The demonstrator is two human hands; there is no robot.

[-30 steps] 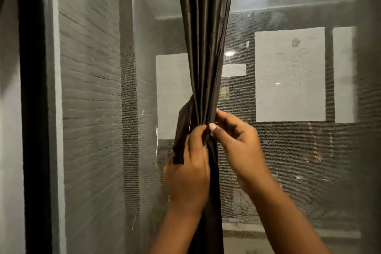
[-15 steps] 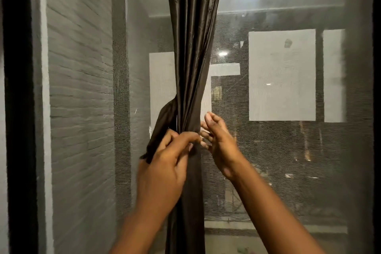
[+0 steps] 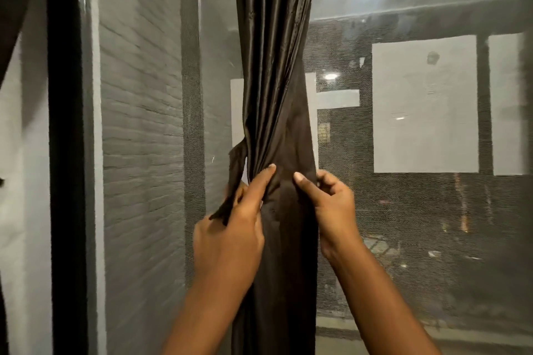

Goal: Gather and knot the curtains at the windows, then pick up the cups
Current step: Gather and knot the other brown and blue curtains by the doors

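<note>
Both hands (image 3: 230,239) (image 3: 334,207) raised, thumbs pressing the gathered curtain (image 3: 277,81).

The curtain (image 3: 274,81) is a dark brown, kinda shiny satin with lengthwise pleats catching pale streaks. Window frame (image 3: 65,153) is flat black. The screen (image 3: 403,225) has a fine grey mesh pattern. Brick wall (image 3: 141,124) outside is painted grey-white, rows of bricks showing.
</note>
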